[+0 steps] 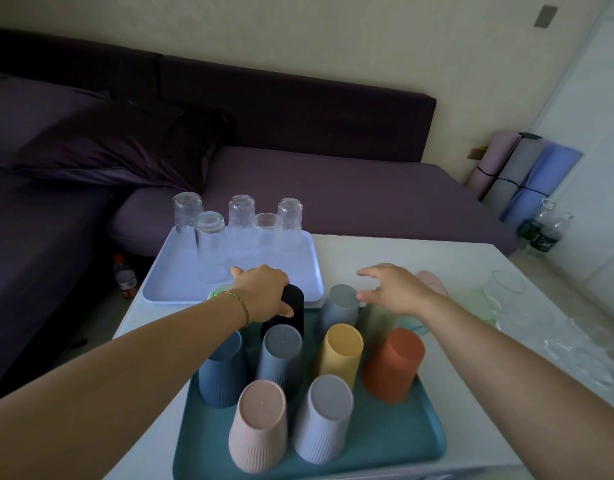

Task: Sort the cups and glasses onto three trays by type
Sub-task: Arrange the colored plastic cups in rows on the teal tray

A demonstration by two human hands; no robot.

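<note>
While left hand point(264, 292) grips black cup point(295, 301) on teal tray point(402, 445), right hand point(395, 289) hovers splayed.

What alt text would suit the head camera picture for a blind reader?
A person's left hand grips a black cup at a teal tray of upturned coloured cups, while the open right hand hovers nearby. Behind, a pale tray holds five upturned clear glasses; more glasses sit on the table at right.

The near tray point(402, 441) is teal; the far tray point(170, 289), pale blue; there are a yellow cup point(342, 355), a black cup point(295, 301), a pink cup point(258, 431) (ribbed toward its rim).
</note>
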